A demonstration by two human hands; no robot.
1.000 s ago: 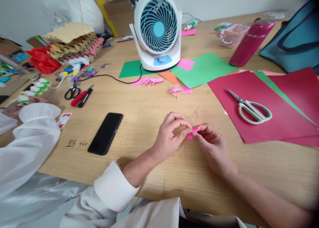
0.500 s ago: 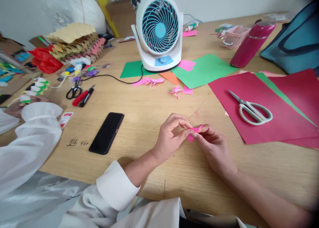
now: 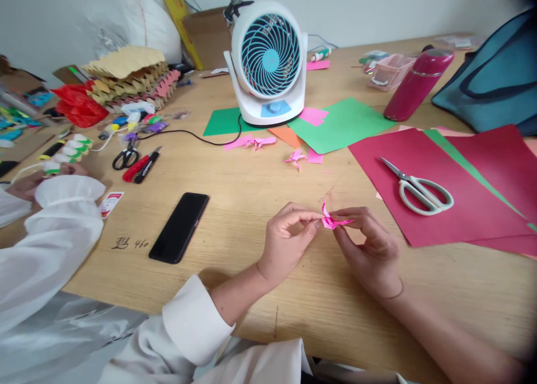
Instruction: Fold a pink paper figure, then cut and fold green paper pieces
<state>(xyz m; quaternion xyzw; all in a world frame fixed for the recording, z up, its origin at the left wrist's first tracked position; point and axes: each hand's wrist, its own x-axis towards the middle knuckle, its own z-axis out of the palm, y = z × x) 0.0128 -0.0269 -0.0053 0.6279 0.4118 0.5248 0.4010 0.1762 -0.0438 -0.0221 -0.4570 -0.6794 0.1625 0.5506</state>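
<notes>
A small folded pink paper piece (image 3: 329,222) with pointed tips is held just above the wooden table. My left hand (image 3: 289,235) pinches its left side between thumb and forefinger. On its other side, my right hand (image 3: 369,247) grips it with thumb and fingertips, hiding part of it. Beyond my hands lie two more folded pink paper pieces, a nearer one (image 3: 296,158) and a farther one (image 3: 259,143). White-handled scissors (image 3: 423,192) rest on dark red paper (image 3: 440,227) to the right.
A white fan (image 3: 271,65) stands at the back by green paper (image 3: 348,123). At left lie a black phone (image 3: 179,227), a cutter knife (image 3: 147,164) and black scissors (image 3: 126,159). A co-worker's sleeve (image 3: 69,210) reaches in. A pink bottle (image 3: 417,84) stands back right.
The pink paper piece has been turned in my fingers; one tip now points up and another points right. My right fingers have shifted their hold. The camera view has tilted slightly.
</notes>
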